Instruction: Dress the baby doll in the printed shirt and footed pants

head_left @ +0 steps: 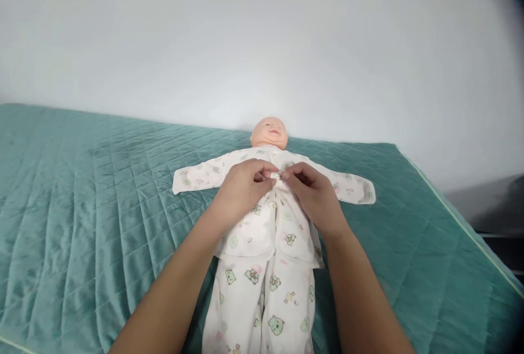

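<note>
A baby doll (269,132) lies on its back on a teal quilted mattress (82,190), arms spread, dressed in a white jacket (262,228) and trousers (262,299) printed with small bears. Both of my hands meet over its chest. My left hand (241,185) pinches the left edge of the jacket front. My right hand (313,190) pinches the right edge. Their fingertips come together at a small white button or snap (275,176) on the jacket's centre line.
A plain white wall (262,43) runs along the far side of the mattress. The mattress's right edge (462,223) slopes down with light piping, and dark floor shows beyond it at the right.
</note>
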Motion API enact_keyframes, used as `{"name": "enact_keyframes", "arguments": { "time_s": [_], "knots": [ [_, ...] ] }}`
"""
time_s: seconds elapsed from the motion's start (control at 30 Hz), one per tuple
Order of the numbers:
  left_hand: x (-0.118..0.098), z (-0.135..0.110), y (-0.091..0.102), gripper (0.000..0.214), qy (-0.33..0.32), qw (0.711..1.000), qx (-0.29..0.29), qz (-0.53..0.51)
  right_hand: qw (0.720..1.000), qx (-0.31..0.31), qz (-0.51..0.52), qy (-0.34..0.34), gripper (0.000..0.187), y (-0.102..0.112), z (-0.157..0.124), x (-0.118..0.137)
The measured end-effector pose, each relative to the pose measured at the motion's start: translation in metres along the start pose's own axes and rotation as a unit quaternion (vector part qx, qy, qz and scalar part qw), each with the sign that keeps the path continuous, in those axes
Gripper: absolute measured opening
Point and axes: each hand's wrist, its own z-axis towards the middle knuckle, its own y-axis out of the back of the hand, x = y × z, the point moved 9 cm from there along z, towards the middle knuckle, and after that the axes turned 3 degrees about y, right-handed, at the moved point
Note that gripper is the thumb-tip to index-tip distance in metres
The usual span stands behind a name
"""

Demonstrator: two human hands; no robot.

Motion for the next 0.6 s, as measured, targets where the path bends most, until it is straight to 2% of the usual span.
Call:
{"name": "enact_keyframes", "arguments": {
  "time_s": [0.1,0.23,0.37,0.6],
  "knots": [
    [-0.004,0.001,0.003,0.015,-0.035,0.998,-0.012,0.042,0.999,-0.014,-0.028,0.041,0.028,0.001,0.000,0.007],
    [-0.004,0.004,-0.002,0.017,-0.057,0.998,-0.007,0.033,0.996,-0.013,-0.036,0.084,0.027,0.000,0.000,0.015],
    [-0.003,0.005,0.000,0.017,-0.054,0.997,-0.040,0.045,0.995,-0.031,-0.040,0.087,0.024,0.001,-0.002,0.016],
    [0.000,0.006,0.001,0.012,-0.026,1.000,0.002,0.013,0.995,-0.054,-0.045,0.069,0.022,0.002,-0.003,0.014]
  ]
}}
